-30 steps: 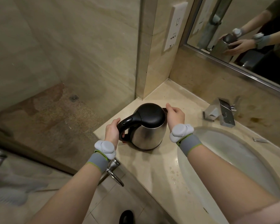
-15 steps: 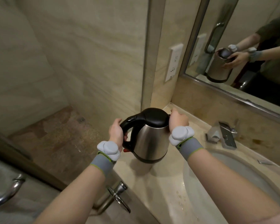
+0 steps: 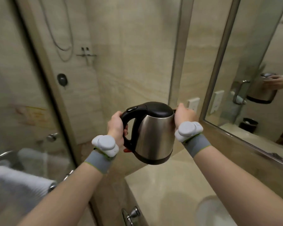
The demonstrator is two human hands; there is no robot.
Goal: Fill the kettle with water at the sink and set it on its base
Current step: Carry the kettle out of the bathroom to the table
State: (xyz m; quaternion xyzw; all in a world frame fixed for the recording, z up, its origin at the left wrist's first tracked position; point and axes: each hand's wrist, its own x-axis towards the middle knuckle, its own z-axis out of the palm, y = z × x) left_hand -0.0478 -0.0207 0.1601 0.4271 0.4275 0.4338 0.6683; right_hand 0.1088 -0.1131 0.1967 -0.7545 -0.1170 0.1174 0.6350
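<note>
The kettle (image 3: 153, 132) hangs in the air above the counter (image 3: 167, 185), lid closed, tilted slightly — steel body, black lid and handle. The left hand (image 3: 117, 128) is wrapped tight around the handle, fingers curled right through the loop, while the right hand (image 3: 185, 115) presses against the far side near the lid, fingers bent around it. Behind stand the shower glass (image 3: 129, 54) and, to the right, a mirror (image 3: 260, 70) — the sink (image 3: 207, 207) rim shows blurred at the bottom.

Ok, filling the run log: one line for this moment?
kettle lifted above counter | left hand on handle | right hand at spout side | lid shut
</note>
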